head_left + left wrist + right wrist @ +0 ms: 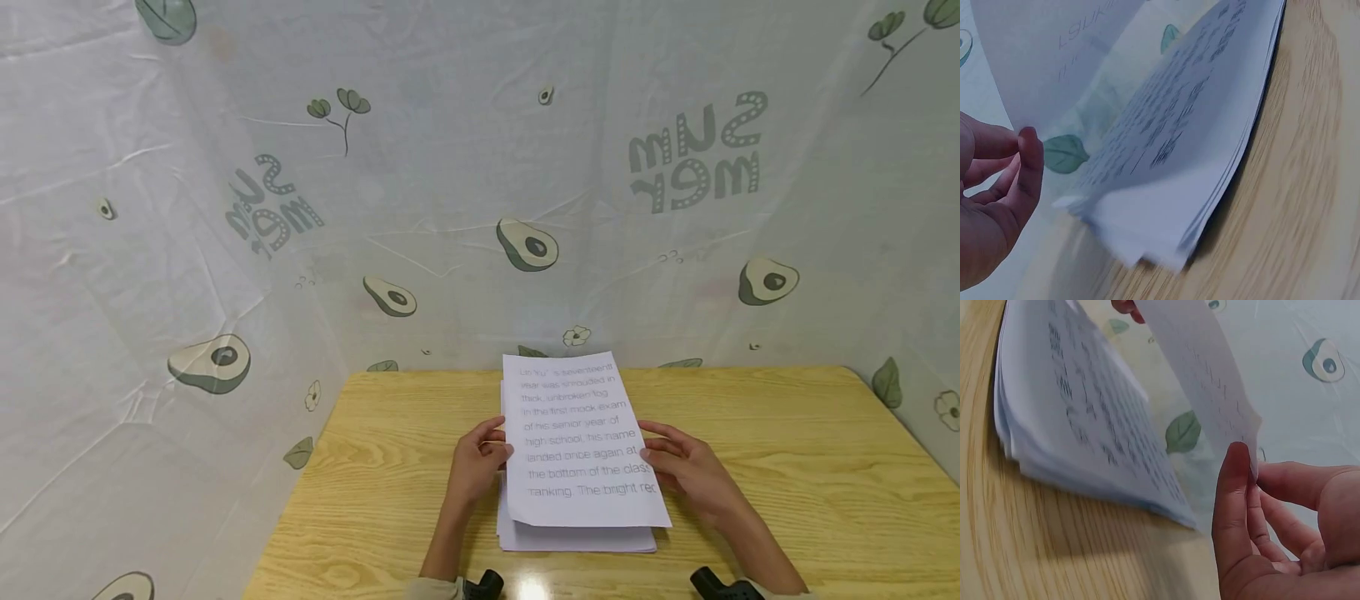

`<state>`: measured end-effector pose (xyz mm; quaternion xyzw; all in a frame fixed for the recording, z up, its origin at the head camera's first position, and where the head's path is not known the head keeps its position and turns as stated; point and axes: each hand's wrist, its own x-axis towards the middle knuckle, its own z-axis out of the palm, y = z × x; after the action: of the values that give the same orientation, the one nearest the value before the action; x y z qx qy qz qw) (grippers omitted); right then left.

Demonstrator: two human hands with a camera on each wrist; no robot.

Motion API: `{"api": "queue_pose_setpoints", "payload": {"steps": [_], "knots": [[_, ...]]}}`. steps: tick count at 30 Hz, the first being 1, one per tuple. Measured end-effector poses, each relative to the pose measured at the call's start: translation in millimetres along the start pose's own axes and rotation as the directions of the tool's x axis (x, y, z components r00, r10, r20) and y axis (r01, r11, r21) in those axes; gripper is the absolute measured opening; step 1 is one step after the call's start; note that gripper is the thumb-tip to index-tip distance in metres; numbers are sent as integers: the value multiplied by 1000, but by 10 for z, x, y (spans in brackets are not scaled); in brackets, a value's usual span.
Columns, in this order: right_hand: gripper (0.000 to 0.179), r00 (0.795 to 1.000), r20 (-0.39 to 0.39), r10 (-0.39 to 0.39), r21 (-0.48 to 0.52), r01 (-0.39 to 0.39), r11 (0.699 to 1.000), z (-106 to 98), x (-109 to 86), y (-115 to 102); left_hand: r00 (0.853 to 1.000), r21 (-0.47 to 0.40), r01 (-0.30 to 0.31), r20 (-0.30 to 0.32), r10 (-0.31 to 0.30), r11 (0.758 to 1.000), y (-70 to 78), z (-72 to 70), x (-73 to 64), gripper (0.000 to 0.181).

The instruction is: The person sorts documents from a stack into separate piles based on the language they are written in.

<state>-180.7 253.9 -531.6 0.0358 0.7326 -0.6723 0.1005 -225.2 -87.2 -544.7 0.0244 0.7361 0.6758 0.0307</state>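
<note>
A printed sheet of paper (577,450) is held up by both hands, its lines of large text facing the head camera. My left hand (476,458) pinches its left edge between thumb and fingers; my right hand (686,467) pinches the right edge. Both wrist views show the sheet raised above a stack of paper (1166,131), with a gap between. That stack (1079,412) lies on the table, printed on top, its edges slightly uneven. In the head view the sheet hides most of the stack, leaving the near edge showing.
The wood-grain table (397,467) extends to both sides of the paper. Behind it and along the sides hangs a pale cloth (450,167) printed with avocados, leaves and lettering. Dark wrist devices (483,583) sit at the sleeves.
</note>
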Motion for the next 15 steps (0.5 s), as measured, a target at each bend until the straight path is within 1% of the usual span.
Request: {"api": "queue_pose_setpoints", "payload": {"steps": [5, 10, 12, 15], "knots": [[66, 1000, -7, -11, -22, 11, 1000, -150, -28, 53, 1000, 33, -5, -19, 6, 999, -14, 193, -3, 49], [65, 1000, -25, -9, -51, 8, 999, -353, -75, 86, 1000, 40, -19, -18, 20, 999, -8, 414, -4, 49], [61, 1000, -29, -8, -54, 6, 998, -445, -89, 111, 1000, 34, -22, -14, 23, 999, -14, 505, -1, 49], [51, 999, -33, -1, -38, 0, 999, -581, -105, 162, 1000, 27, -20, -11, 20, 999, -3, 638, 3, 49]]}}
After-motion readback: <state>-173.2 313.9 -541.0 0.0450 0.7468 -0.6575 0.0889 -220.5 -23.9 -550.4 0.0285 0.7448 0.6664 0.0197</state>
